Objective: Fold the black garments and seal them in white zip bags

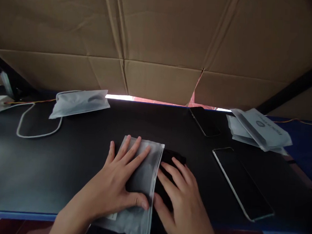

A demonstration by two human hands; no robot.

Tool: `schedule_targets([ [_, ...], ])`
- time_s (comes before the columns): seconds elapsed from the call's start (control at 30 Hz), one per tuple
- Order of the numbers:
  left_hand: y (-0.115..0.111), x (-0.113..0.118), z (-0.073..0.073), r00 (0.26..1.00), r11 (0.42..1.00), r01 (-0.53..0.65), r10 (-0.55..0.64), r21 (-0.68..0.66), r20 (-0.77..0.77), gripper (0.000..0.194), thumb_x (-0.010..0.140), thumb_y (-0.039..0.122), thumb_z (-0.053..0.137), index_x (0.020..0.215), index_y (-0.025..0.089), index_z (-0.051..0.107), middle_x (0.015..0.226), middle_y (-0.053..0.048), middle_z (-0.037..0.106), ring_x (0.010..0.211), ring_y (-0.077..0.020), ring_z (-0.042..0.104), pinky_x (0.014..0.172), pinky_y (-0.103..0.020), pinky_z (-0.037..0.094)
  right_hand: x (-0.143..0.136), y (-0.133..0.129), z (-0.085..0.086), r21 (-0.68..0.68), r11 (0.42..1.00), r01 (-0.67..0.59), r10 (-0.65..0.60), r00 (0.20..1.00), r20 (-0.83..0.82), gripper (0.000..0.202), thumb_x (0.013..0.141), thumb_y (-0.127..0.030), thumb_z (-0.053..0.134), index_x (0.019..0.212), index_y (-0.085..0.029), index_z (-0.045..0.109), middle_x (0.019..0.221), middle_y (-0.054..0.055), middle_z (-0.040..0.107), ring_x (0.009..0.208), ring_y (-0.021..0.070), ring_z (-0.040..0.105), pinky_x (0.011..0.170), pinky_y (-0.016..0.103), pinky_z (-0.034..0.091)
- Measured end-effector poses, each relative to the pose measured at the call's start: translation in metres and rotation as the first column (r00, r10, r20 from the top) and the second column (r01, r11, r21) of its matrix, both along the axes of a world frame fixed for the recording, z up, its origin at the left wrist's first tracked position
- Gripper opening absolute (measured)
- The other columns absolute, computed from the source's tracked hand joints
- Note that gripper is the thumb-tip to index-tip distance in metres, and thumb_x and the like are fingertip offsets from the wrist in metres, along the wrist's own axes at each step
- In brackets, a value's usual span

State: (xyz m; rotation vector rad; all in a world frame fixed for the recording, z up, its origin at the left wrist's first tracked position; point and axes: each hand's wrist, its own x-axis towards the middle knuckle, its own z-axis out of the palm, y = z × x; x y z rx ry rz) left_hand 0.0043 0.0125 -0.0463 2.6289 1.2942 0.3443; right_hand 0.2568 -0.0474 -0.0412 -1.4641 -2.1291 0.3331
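A frosted plastic bag [142,173] with a zip-like strip along its right edge lies on the black table, near the front edge. My left hand [118,182] rests on it with fingers spread flat. Black fabric [163,196] shows to the right of the bag, next to its strip edge. On this fabric lies my right hand [181,193], fingers apart, its fingertips close to the edge of the bag. Part of the fabric is hidden under the right hand.
Two dark phones [243,183] [205,121] lie to the right. Frosted packets [264,130] are at the back right; another packet [80,103] and a white cable [37,136] are at the back left. Cardboard [162,32] stands behind the black table [70,153].
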Motion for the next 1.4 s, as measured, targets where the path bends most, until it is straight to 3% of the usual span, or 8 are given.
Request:
schedule_targets([
  [0.27,-0.001,0.002,0.012,0.994,0.997,0.075,-0.072,-0.029,0.083,0.142,0.064,0.101,0.066,0.178,0.036,0.011,0.182,-0.022,0.025,0.165,-0.0575,0.020,0.117,-0.094,0.021,-0.017,0.012,0.012,-0.152,0.895,-0.419,0.408,0.908,-0.095,0.028,0.108,-0.017,0.062,0.129,-0.029,0.076,0.135,-0.003,0.080,0.163,0.0202,0.041,0.141,0.049,0.020],
  [0.53,-0.011,0.014,0.005,0.997,1.000,0.027,-0.025,-0.015,0.067,0.152,0.061,0.104,0.064,0.179,0.030,0.001,0.182,-0.026,0.017,0.166,-0.0592,0.013,0.117,-0.095,0.014,-0.041,0.008,0.005,-0.225,0.971,-0.085,0.076,0.996,-0.049,0.071,0.090,-0.016,0.072,0.160,-0.022,0.058,0.165,0.010,0.060,0.166,0.0455,0.032,0.125,0.072,0.042],
  [0.7,-0.019,0.016,0.004,0.995,0.999,-0.022,0.026,-0.048,0.096,0.122,0.085,0.098,0.042,0.178,0.033,-0.003,0.184,-0.020,0.016,0.167,-0.0555,0.012,0.118,-0.094,0.012,-0.017,0.008,0.018,-0.296,0.918,-0.264,0.229,0.962,-0.148,0.067,0.102,-0.007,0.053,0.165,-0.029,0.051,0.175,0.001,0.048,0.168,0.0283,0.032,0.136,0.060,0.034],
  [0.8,-0.019,0.015,0.004,0.994,0.999,-0.038,0.042,-0.038,0.100,0.093,0.102,0.085,0.025,0.179,0.036,0.003,0.186,-0.015,0.013,0.169,-0.0522,0.006,0.120,-0.092,0.009,-0.003,0.009,0.024,-0.313,0.879,-0.358,0.305,0.930,-0.207,0.054,0.109,-0.014,0.057,0.159,-0.034,0.058,0.167,-0.003,0.059,0.163,0.0193,0.044,0.138,0.045,0.032],
  [0.97,-0.020,0.017,0.009,0.987,0.995,-0.010,0.025,-0.097,0.157,0.086,0.106,0.083,0.023,0.178,0.039,0.011,0.187,-0.009,0.010,0.170,-0.0461,0.008,0.128,-0.083,0.009,-0.011,0.018,0.025,-0.282,0.840,-0.464,0.396,0.879,-0.265,0.041,0.110,-0.011,0.059,0.146,-0.025,0.070,0.150,0.000,0.073,0.155,0.0147,0.054,0.139,0.033,0.026],
  [1.13,-0.027,0.018,0.017,0.977,0.989,-0.008,0.039,-0.146,0.211,0.093,0.099,0.090,0.021,0.178,0.041,0.014,0.187,-0.007,0.004,0.170,-0.0438,0.010,0.129,-0.079,0.009,-0.038,0.022,0.015,-0.172,0.904,-0.391,0.335,0.899,-0.282,0.048,0.107,-0.009,0.061,0.152,-0.024,0.066,0.153,0.006,0.071,0.148,0.0205,0.060,0.132,0.038,0.042],
  [1.3,-0.028,0.015,0.013,0.969,0.987,-0.080,0.109,-0.136,0.223,0.071,0.111,0.074,0.020,0.177,0.047,0.013,0.186,-0.003,0.011,0.170,-0.0400,0.013,0.128,-0.078,0.016,-0.052,0.018,0.010,-0.040,0.987,-0.158,0.134,0.926,-0.353,0.059,0.102,-0.004,0.053,0.158,-0.022,0.058,0.156,0.011,0.068,0.147,0.0260,0.062,0.125,0.050,0.051],
  [1.4,-0.028,0.010,0.010,0.966,0.985,-0.141,0.159,-0.097,0.204,0.064,0.116,0.062,0.025,0.177,0.047,0.008,0.186,-0.003,0.017,0.170,-0.0384,0.018,0.128,-0.075,0.025,-0.033,0.013,0.010,-0.004,0.963,-0.270,0.246,0.883,-0.399,0.059,0.098,-0.003,0.060,0.152,-0.027,0.064,0.153,0.006,0.070,0.148,0.0226,0.061,0.125,0.042,0.053],
])
